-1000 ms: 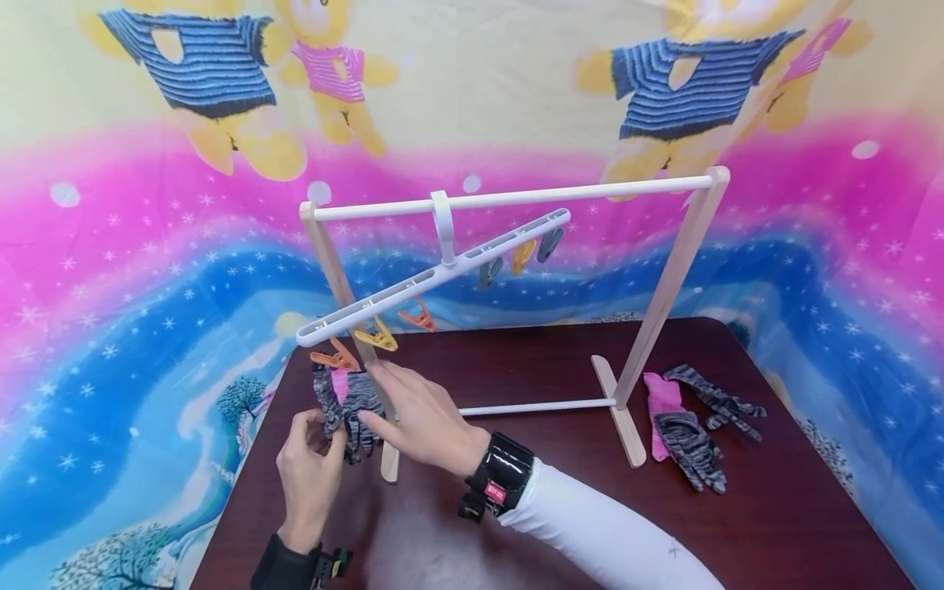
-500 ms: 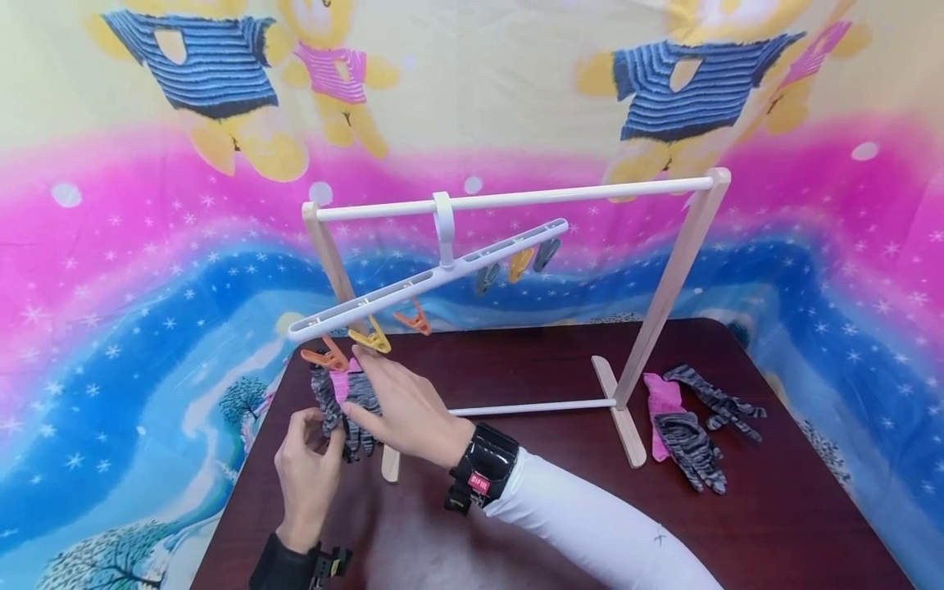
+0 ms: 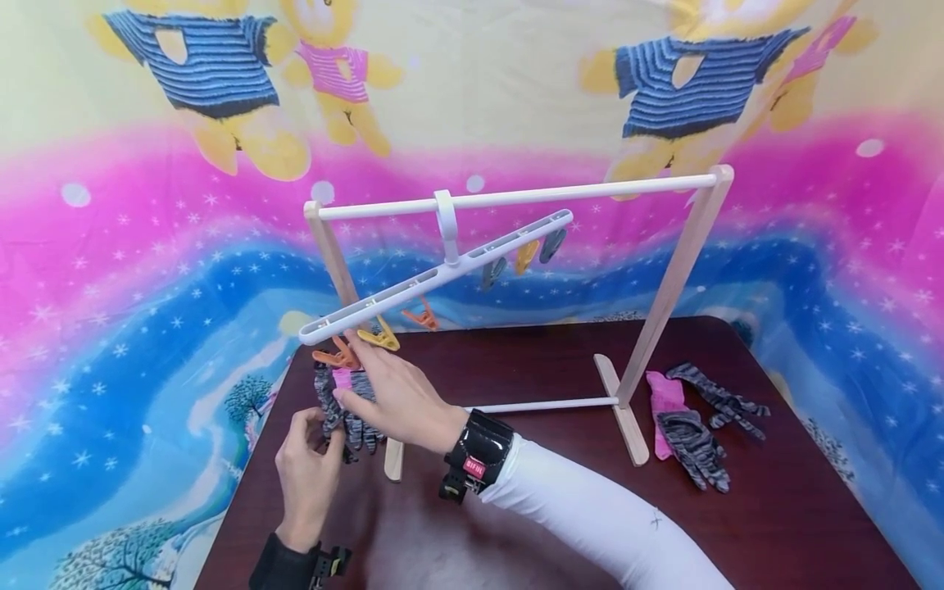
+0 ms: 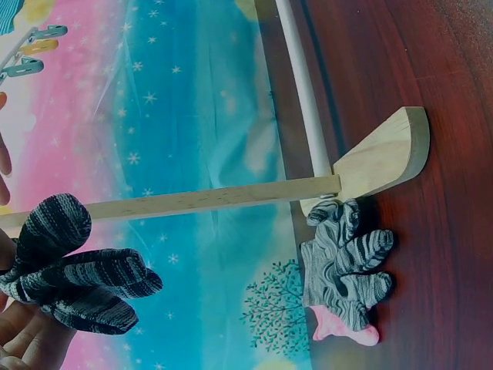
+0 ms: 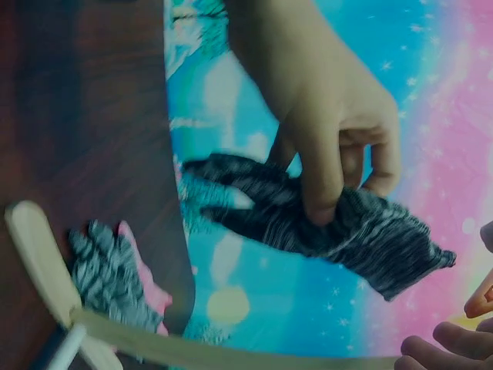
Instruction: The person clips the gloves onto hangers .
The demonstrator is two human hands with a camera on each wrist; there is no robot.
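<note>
My left grip (image 3: pixel 306 474) pinches a striped glove (image 4: pixel 96 270) between thumb and fingertips, raised above the surface (image 3: pixel 796 508) just below the orange clip (image 3: pixel 337 356) on the white hanger (image 3: pixel 451 264), beside which clip my right grip (image 3: pixel 404 399) lies with fingers extended and thumb apart, contact indistinct.

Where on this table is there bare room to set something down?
Bare tabletop shows between the lower bar and the backdrop, and in front of the gloves on the right. Crowded: the rack's left foot, with a glove bundle beside it and the left hand holding a striped glove in front.
</note>
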